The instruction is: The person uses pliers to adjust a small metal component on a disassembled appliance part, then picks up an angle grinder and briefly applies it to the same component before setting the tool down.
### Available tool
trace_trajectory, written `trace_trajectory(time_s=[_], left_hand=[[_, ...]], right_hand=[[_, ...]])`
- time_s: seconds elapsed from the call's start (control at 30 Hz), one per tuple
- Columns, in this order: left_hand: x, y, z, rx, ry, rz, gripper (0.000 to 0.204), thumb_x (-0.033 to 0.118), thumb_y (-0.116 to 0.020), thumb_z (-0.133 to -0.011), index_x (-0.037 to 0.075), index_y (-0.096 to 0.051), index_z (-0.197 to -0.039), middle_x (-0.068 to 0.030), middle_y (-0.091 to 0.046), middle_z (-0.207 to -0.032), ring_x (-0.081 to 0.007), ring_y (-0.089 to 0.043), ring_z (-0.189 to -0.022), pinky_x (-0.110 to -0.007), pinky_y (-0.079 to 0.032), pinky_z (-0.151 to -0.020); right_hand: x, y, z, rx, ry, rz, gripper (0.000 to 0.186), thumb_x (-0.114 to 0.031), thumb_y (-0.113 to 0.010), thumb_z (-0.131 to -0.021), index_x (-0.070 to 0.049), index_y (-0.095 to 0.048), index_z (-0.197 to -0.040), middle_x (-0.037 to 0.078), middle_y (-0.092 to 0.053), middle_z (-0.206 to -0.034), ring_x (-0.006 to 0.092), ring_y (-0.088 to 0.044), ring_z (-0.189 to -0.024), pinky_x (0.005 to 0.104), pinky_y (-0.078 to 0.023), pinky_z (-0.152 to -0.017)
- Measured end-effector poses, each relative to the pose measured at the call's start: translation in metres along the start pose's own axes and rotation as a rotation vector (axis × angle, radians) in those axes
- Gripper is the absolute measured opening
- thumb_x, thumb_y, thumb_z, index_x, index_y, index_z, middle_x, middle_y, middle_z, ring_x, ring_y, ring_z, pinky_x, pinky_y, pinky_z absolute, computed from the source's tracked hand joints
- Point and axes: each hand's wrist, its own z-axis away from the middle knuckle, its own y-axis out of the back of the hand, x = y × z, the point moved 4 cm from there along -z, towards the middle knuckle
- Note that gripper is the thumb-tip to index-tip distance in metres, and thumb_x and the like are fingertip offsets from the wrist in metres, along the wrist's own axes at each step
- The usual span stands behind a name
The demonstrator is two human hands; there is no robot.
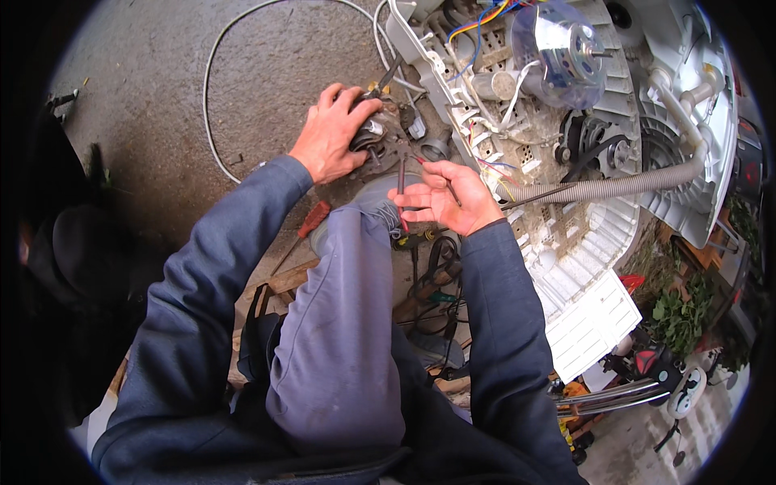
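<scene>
Right now the L hand (326, 139) sits on a dirty metal part (377, 158), palm down, fingers spread & bent over its upper L side, w/ the thumb low near the front. That part's just above the toe of the person's shoe (378, 212), btwn the L hand & the white appliance shell (558, 250); what exactly it rests on, can't tell.

R hand (461, 200) is palm up, fingers half-curled, holding red-handled pliers (402, 184). Handles stand well apart, one across the fingertips, the other by the thumb; the head points up at the metal part. Whether the tips grip anything, can't tell, too small.

L of the shoe, a screwdriver (315, 218) w/ red handle lies at an angle, shaft pointing down toward a wooden piece (293, 278). A thin grey hose (208, 97) loops over the wet-looking floor (153, 137), upper L.

Over on the R, the shell carries loose coloured wires, a round unit under clear plastic (558, 52) & a black belt by a pulley. A ribbed grey hose (630, 188) runs across it. Lower down: white sheet w/ printed lines (594, 325), then leafy greens (683, 319) farther R.
</scene>
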Motion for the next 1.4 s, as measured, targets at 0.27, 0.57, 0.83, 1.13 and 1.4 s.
trace_trajectory(time_s=[0.27, 0.57, 0.83, 1.13, 1.4], left_hand=[[-0.001, -0.001, -0.004, -0.037, 0.002, -0.004, 0.078, 0.017, -0.079, -0.069, 0.016, -0.052, -0.143, -0.0167, -0.046, -0.147, -0.0479, -0.035, -0.142, -0.062, -0.039, -0.111], [0.001, -0.001, -0.001, 0.002, 0.061, -0.041, 0.083, 0.018, -0.082, -0.070, 0.019, -0.050, -0.147, -0.0195, -0.047, -0.148, -0.0486, -0.037, -0.141, -0.061, -0.044, -0.107], [-0.002, -0.001, 0.000, -0.010, 0.051, -0.015, 0.080, 0.018, -0.080, -0.069, 0.017, -0.051, -0.144, -0.0173, -0.047, -0.147, -0.0493, -0.037, -0.140, -0.061, -0.041, -0.111], [-0.002, -0.001, -0.001, 0.000, 0.013, -0.021, 0.080, 0.017, -0.081, -0.069, 0.018, -0.052, -0.144, -0.0175, -0.046, -0.147, -0.0487, -0.036, -0.141, -0.061, -0.042, -0.109], [-0.001, -0.002, 0.000, -0.006, -0.001, -0.028, 0.080, 0.016, -0.080, -0.069, 0.018, -0.052, -0.143, -0.0166, -0.046, -0.147, -0.0483, -0.035, -0.142, -0.061, -0.042, -0.108]], right_hand=[[-0.007, -0.004, 0.003, 0.187, 0.009, 0.166, 0.040, -0.031, -0.047, -0.108, -0.015, -0.051, -0.072, 0.031, -0.071, -0.116, 0.0271, -0.070, -0.095, 0.0581, -0.050, -0.098], [-0.012, -0.013, 0.005, 0.261, 0.106, 0.370, 0.035, -0.030, -0.048, -0.108, -0.017, -0.052, -0.076, 0.029, -0.071, -0.120, 0.0274, -0.071, -0.094, 0.0428, -0.057, -0.085], [-0.021, -0.030, 0.014, 0.271, 0.075, 0.387, 0.029, -0.025, -0.050, -0.107, 0.002, -0.055, -0.118, 0.028, -0.073, -0.114, 0.0288, -0.076, -0.088, 0.0379, -0.061, -0.078], [-0.021, -0.016, 0.009, 0.268, 0.016, 0.303, 0.028, -0.028, -0.052, -0.106, -0.006, -0.056, -0.089, 0.028, -0.073, -0.113, 0.0268, -0.071, -0.099, 0.0591, -0.052, -0.098], [-0.015, -0.013, 0.007, 0.240, 0.046, 0.308, 0.033, -0.029, -0.047, -0.109, -0.012, -0.052, -0.081, 0.030, -0.070, -0.115, 0.0414, -0.064, -0.121, 0.0769, -0.044, -0.097]])
